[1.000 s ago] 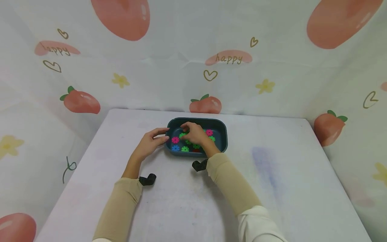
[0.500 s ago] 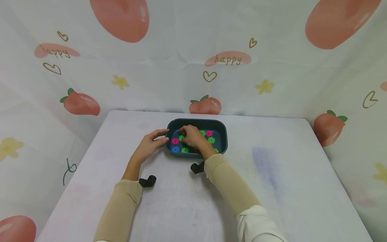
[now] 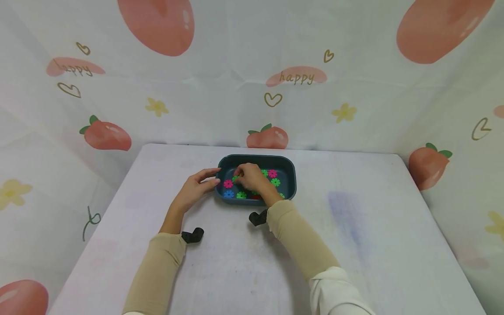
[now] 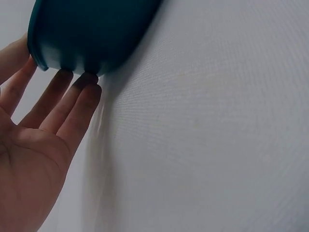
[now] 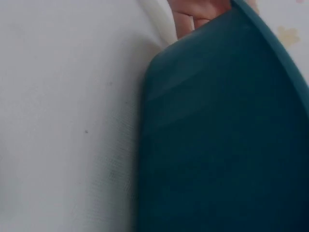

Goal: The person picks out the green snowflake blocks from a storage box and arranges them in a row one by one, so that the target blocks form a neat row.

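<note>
I have a dark teal, rounded-rectangular plastic tray (image 3: 292,175) on the white tabletop (image 3: 220,262); long axis runs L-R. Ref. all positions to tray. R hand (image 3: 253,177) is inside, L of tray ctr., fingers curled, thumb & forefinger tips close together. A small green, notched, plastic-looking disc (image 3: 235,180) lies at these tips, on the side toward tray's L end; R hand is nearer. Disc is round, i.e. no long axis to align. Whether the tips pinch it, I cannot tell. L hand (image 3: 193,187) is outside tray's L end, fingers extended & spread, tips against outer wall. Obscured: tray floor under R palm; a red item (image 3: 256,197), partly cut off by tray's near wall. R wrist cam: mostly outer wall, no R fingertips.
</note>
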A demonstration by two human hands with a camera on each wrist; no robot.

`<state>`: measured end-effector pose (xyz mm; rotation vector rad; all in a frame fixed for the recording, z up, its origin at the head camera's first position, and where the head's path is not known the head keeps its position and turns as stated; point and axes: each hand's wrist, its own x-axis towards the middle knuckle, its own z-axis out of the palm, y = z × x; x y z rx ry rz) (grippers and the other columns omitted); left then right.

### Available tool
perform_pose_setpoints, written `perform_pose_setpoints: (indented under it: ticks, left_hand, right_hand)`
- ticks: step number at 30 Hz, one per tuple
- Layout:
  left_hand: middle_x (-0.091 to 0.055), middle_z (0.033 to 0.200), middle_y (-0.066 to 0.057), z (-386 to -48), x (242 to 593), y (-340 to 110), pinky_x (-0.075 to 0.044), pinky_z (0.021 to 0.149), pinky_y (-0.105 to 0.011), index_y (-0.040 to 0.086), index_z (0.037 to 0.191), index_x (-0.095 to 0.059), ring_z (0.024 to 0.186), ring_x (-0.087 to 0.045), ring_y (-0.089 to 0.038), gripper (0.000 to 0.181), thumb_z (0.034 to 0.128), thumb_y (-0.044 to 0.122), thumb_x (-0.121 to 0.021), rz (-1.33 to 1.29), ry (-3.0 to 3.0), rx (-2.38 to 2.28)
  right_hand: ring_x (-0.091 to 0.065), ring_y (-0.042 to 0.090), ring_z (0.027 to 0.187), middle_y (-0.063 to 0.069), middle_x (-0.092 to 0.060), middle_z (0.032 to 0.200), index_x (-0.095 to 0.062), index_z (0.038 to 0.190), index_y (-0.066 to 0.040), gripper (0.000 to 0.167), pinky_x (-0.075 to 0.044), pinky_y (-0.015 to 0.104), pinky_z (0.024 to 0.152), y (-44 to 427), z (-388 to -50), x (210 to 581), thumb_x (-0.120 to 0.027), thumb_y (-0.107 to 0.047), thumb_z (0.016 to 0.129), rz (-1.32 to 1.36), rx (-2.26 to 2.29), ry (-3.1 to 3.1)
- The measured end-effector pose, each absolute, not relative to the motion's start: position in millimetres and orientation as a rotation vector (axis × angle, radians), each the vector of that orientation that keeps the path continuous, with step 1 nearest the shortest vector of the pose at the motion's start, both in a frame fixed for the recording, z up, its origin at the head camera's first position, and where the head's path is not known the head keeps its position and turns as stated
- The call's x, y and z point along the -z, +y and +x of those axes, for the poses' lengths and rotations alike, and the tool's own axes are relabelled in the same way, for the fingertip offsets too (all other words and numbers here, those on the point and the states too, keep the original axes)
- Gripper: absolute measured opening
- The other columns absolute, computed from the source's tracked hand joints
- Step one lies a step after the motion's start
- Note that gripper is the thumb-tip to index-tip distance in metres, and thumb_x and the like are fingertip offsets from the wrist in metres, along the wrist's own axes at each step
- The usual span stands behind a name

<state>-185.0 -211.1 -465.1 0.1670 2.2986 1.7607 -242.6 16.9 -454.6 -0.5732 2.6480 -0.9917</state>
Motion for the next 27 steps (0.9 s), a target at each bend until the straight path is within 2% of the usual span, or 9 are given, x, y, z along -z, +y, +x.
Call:
perform_pose_setpoints:
  ticks: [4,16,21,27]
  left_hand:
    - [-0.050,0.155,-0.012,-185,467,-212,-0.056,0.101,-0.022,0.015,0.150,-0.051,0.137,-0.055,-0.030,0.058,0.0986,0.037,-0.068,0.180,2.306,-1.752]
    - [-0.049,0.155,-0.010,-183,468,-210,-0.055,0.101,-0.021,0.019,0.150,-0.050,0.130,-0.060,-0.021,0.056,0.1001,0.039,-0.065,0.177,2.331,-1.732]
    - [-0.046,0.158,-0.010,-184,470,-212,-0.053,0.110,-0.033,0.021,0.152,-0.048,0.135,-0.057,-0.026,0.058,0.1006,0.042,-0.063,0.189,2.313,-1.710]
    - [-0.041,0.162,-0.008,-184,471,-214,-0.043,0.117,-0.053,0.025,0.153,-0.045,0.140,-0.053,-0.034,0.060,0.1001,0.047,-0.062,0.182,2.291,-1.676]
  right_hand:
    - [-0.062,0.015,0.082,0.005,-0.072,0.094,-0.073,0.105,-0.009,0.013,-0.054,0.025,0.073,23,-242,450,-0.071,-0.019,0.097,-0.552,1.065,2.656]
    - [-0.065,0.016,0.082,0.008,-0.073,0.098,-0.071,0.112,-0.008,0.019,-0.053,0.024,0.070,34,-236,428,-0.066,-0.021,0.100,-0.472,1.261,2.632]
    - [-0.064,0.016,0.077,0.008,-0.074,0.098,-0.071,0.115,-0.008,0.020,-0.052,0.022,0.067,41,-233,418,-0.065,-0.021,0.101,-0.444,1.354,2.607]
    - [-0.067,0.021,0.085,0.008,-0.075,0.100,-0.074,0.114,-0.010,0.020,-0.052,0.023,0.069,51,-234,409,-0.068,-0.021,0.099,-0.409,1.491,2.617]
